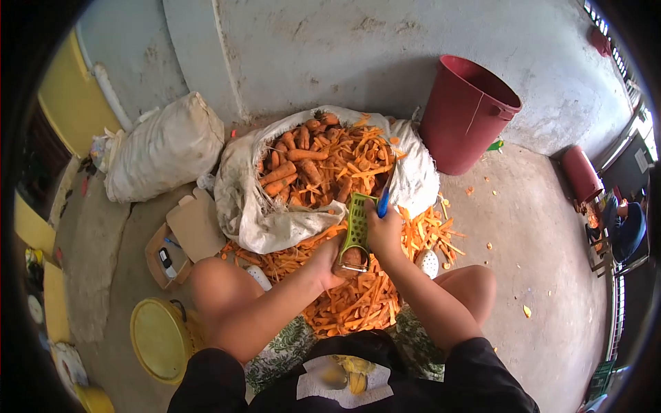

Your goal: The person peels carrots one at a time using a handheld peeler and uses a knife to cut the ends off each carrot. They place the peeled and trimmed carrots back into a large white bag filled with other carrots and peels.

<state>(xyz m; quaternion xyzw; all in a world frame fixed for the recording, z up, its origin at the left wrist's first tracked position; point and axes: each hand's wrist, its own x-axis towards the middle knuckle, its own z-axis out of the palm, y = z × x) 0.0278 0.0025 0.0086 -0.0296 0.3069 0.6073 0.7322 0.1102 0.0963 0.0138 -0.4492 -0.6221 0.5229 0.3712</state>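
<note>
A green peeler or grater with a holed body and a wire-like lower end is held between my hands. My left hand is closed around its lower end, where a brownish-orange round piece shows. Closed on the upper part of the green tool is my right hand, with a blue handle sticking up from it. Under both hands lies a heap of orange carrot strips. Just beyond, an open white sack holds whole carrots and cut strips.
A tall red bin stands against the wall at the back right. A full white sack leans at the back left. On the left are an open cardboard box and a yellow-lidded bucket. Carrot scraps dot the floor on the right.
</note>
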